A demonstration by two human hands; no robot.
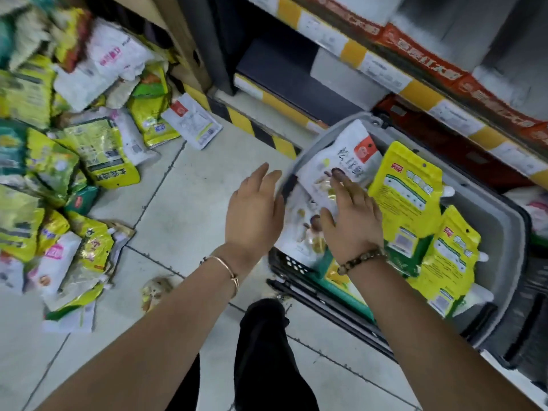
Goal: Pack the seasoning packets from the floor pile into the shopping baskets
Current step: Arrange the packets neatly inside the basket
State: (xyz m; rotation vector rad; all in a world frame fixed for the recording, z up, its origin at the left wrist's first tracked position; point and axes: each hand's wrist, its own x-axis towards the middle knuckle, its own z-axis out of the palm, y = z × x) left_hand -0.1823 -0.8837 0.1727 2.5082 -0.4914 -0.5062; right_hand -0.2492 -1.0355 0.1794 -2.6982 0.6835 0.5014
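Note:
A grey shopping basket (504,221) stands on the floor at the right. In it lean white mushroom-print packets (344,155) and two yellow packets (406,191). My right hand (351,221) lies flat with straight fingers on the front white packet, at the basket's left end. My left hand (255,209) hovers open just left of the basket rim, holding nothing. A big pile of yellow, green and white seasoning packets (59,161) covers the floor at the left.
Shelving with yellow price strips and red cartons (415,69) runs along the back right, with a black-and-yellow striped kerb (252,126) at its foot. One white packet (192,120) lies apart near the kerb. My dark trouser leg (264,351) is below. Tiled floor (184,209) separates pile and basket.

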